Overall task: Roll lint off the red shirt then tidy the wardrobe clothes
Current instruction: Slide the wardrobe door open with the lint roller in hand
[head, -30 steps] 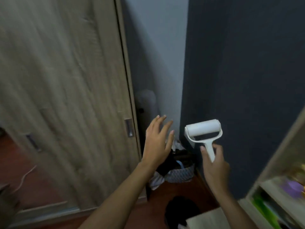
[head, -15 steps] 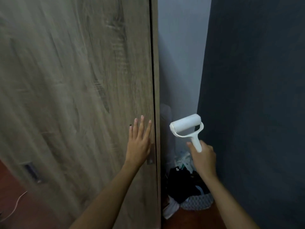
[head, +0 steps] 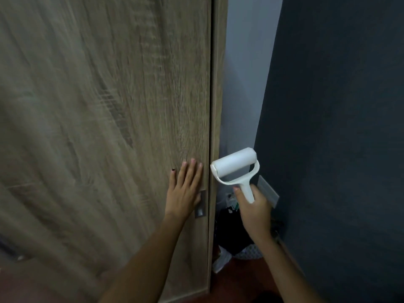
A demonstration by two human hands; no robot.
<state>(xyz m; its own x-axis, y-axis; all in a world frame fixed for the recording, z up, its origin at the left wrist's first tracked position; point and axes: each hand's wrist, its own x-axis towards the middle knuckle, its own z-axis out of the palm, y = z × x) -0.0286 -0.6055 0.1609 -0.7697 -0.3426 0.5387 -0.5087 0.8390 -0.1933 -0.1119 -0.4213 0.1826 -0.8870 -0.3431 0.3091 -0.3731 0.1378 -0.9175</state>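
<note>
A wooden wardrobe door (head: 109,127) fills the left and middle of the view and stands closed. My left hand (head: 184,190) lies flat against the door near its right edge, fingers spread, covering part of a small metal recessed handle (head: 200,209). My right hand (head: 254,207) grips the handle of a white lint roller (head: 235,165), held upright just to the right of the door's edge. No red shirt is in view.
A dark blue wall (head: 338,138) rises on the right, with a pale wall (head: 242,73) in the narrow gap beside the wardrobe. A basket of dark clothes (head: 237,239) sits on the reddish floor in that gap. A grey plate (head: 267,191) is on the dark wall.
My view has swung left and closer to the wardrobe. My left hand went from the open air onto the door by its handle. The right hand kept hold of the lint roller.
</note>
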